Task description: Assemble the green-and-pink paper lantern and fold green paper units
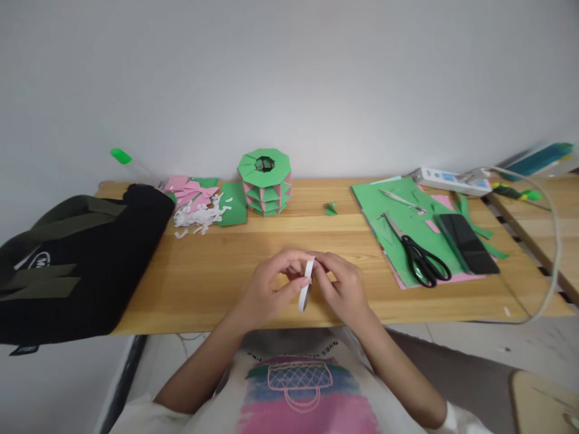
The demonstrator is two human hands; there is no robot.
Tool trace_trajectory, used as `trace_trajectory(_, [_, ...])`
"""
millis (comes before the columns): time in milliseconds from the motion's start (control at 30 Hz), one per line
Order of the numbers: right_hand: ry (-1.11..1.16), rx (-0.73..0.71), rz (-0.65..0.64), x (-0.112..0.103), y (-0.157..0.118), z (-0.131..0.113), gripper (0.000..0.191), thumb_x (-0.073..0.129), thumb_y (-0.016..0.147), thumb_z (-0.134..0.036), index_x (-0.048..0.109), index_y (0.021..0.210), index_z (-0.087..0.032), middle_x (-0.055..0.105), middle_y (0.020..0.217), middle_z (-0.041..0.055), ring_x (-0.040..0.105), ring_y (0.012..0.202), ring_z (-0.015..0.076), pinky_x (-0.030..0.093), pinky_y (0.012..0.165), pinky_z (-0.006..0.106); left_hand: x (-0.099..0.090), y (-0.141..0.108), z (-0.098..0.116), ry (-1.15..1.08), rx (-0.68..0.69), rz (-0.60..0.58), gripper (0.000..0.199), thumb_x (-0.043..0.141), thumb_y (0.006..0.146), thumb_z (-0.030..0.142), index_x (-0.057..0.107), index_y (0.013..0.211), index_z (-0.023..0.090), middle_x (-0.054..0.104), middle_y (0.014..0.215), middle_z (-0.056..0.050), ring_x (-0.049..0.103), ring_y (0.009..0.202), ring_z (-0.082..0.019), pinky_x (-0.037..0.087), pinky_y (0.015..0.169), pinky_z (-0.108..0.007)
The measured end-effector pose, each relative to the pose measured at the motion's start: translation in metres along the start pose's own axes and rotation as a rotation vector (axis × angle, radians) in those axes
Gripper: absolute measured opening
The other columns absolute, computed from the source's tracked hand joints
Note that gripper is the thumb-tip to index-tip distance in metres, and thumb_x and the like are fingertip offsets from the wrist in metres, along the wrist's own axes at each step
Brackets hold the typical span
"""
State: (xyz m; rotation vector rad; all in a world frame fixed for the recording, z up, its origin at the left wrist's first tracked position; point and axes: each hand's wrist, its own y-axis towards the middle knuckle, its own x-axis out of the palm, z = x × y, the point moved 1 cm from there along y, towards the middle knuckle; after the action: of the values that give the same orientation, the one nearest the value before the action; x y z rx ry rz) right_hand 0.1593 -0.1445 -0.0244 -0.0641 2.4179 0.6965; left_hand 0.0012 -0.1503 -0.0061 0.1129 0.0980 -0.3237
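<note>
Just over the table's front edge, a narrow white roll of tape (306, 286) is held on edge. My left hand (278, 280) grips it from the left, thumb and fingers closed on its rim. From the right, my right hand (340, 280) pinches at the top of the roll, its fingertips partly hidden there. Beyond my hands stands a layered green and pink paper structure (265, 181) with a hole in its top. A small folded green paper scrap (330, 208) lies to the right of it.
At left are a black bag (85, 265), pink paper pieces (192, 191) and curled white strips (199, 217). Green paper sheets (375, 208) at right carry black-handled scissors (418, 256) and a dark phone (468, 244). A power strip (452, 181) with a cable (555, 241) lies behind.
</note>
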Motion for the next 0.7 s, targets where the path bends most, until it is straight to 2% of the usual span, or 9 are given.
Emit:
trace_trajectory(200, [-0.031,0.091,0.014,0.003,0.003,0.011,0.021,0.048,0.089,-0.020,0.068,0.094,-0.017,0.075,0.087,0.0076,0.070,0.077,0.0190,0.054,0.070,0.029,0.001,0.010,-0.005,-0.047,-0.021,-0.033,0.016,0.057,0.084,0.018,0.058,0.099,0.018,0.062,0.082,0.000,0.060,0.076,-0.011,0.048,0.072,-0.024])
trace_trajectory(333, [-0.017,0.199,-0.169,-0.008,0.005,0.029,0.023,0.048,0.091,-0.028,0.070,0.093,-0.019,0.075,0.089,0.0058,0.070,0.078,0.0189,0.052,0.069,0.028,-0.001,0.013,-0.008,-0.126,-0.081,-0.049,0.014,0.058,0.084,0.021,0.058,0.098,0.019,0.063,0.084,-0.001,0.061,0.077,-0.012,0.048,0.070,-0.023])
trace_trajectory(400, [-0.065,0.314,-0.169,-0.030,0.001,0.050,0.032,0.045,0.092,-0.038,0.070,0.089,-0.018,0.075,0.087,0.0072,0.069,0.077,0.0203,0.051,0.067,0.029,-0.005,0.014,-0.010,-0.155,-0.140,-0.052,0.019,0.060,0.084,0.023,0.057,0.102,0.020,0.062,0.081,0.000,0.060,0.073,-0.012,0.047,0.065,-0.023])
trace_trajectory(467, [-0.357,0.516,0.138,-0.064,-0.009,0.078,0.044,0.038,0.092,-0.043,0.071,0.088,-0.014,0.073,0.084,0.0134,0.068,0.076,0.0251,0.050,0.065,0.034,-0.011,0.015,-0.013,-0.153,-0.193,-0.062,0.027,0.062,0.082,0.025,0.055,0.108,0.022,0.062,0.082,0.000,0.060,0.073,-0.012,0.046,0.065,-0.024])
trace_trajectory(500, [-0.529,0.571,0.199,-0.082,-0.015,0.092,0.044,0.043,0.088,-0.044,0.071,0.089,-0.011,0.072,0.087,0.0171,0.066,0.081,0.0290,0.049,0.069,0.038,-0.013,0.016,-0.014,-0.147,-0.208,-0.065,0.032,0.063,0.081,0.025,0.053,0.111,0.023,0.062,0.082,0.000,0.060,0.073,-0.013,0.045,0.066,-0.025])
trace_trajectory(533, [-0.678,0.606,0.203,-0.099,-0.022,0.106,0.042,0.048,0.084,-0.043,0.071,0.090,-0.009,0.071,0.088,0.0198,0.065,0.086,0.0325,0.048,0.073,0.041,-0.015,0.018,-0.016,-0.136,-0.224,-0.064,0.036,0.064,0.080,0.026,0.051,0.113,0.023,0.063,0.081,0.001,0.060,0.074,-0.013,0.045,0.067,-0.026])
trace_trajectory(600, [-0.819,0.679,0.070,-0.125,-0.035,0.132,0.042,0.053,0.077,-0.042,0.071,0.092,-0.007,0.069,0.086,0.0222,0.063,0.088,0.0354,0.046,0.074,0.043,-0.019,0.022,-0.017,-0.114,-0.258,-0.050,0.040,0.064,0.078,0.027,0.048,0.115,0.024,0.064,0.077,0.002,0.061,0.071,-0.014,0.044,0.068,-0.027])
trace_trajectory(633, [-0.799,0.720,-0.028,-0.134,-0.040,0.142,0.042,0.055,0.073,-0.040,0.071,0.091,-0.006,0.069,0.084,0.0217,0.063,0.085,0.0350,0.047,0.071,0.042,-0.019,0.025,-0.017,-0.106,-0.277,-0.043,0.041,0.064,0.078,0.028,0.047,0.115,0.023,0.064,0.074,0.002,0.061,0.069,-0.014,0.044,0.067,-0.027])
trace_trajectory(700, [-0.748,0.740,-0.104,-0.144,-0.047,0.156,0.036,0.058,0.066,-0.036,0.071,0.087,-0.009,0.069,0.082,0.0190,0.064,0.081,0.0332,0.046,0.066,0.039,-0.019,0.031,-0.015,-0.088,-0.315,-0.030,0.041,0.062,0.078,0.029,0.046,0.114,0.022,0.065,0.072,0.002,0.061,0.067,-0.014,0.042,0.064,-0.026])
